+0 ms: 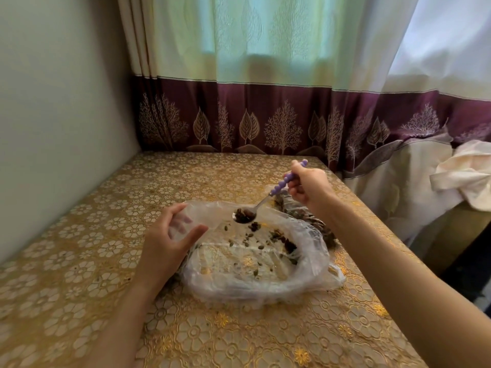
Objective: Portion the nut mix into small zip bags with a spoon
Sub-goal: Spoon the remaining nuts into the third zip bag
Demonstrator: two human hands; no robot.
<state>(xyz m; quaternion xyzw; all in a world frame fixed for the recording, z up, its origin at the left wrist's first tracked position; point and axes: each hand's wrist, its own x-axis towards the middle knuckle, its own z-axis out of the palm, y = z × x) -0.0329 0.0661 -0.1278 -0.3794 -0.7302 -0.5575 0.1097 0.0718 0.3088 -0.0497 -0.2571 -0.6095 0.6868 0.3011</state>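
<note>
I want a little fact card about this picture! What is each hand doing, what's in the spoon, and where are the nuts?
left hand: holds a small clear bag open, fingers curled round its mouth
right hand: grips the purple handle of the spoon
spoon: loaded with dark nut mix, above the big bag, bowl near the small bag
big plastic bag: lies open on the table, scattered nuts inside
table: gold flowered cloth
behind: curtain
</note>
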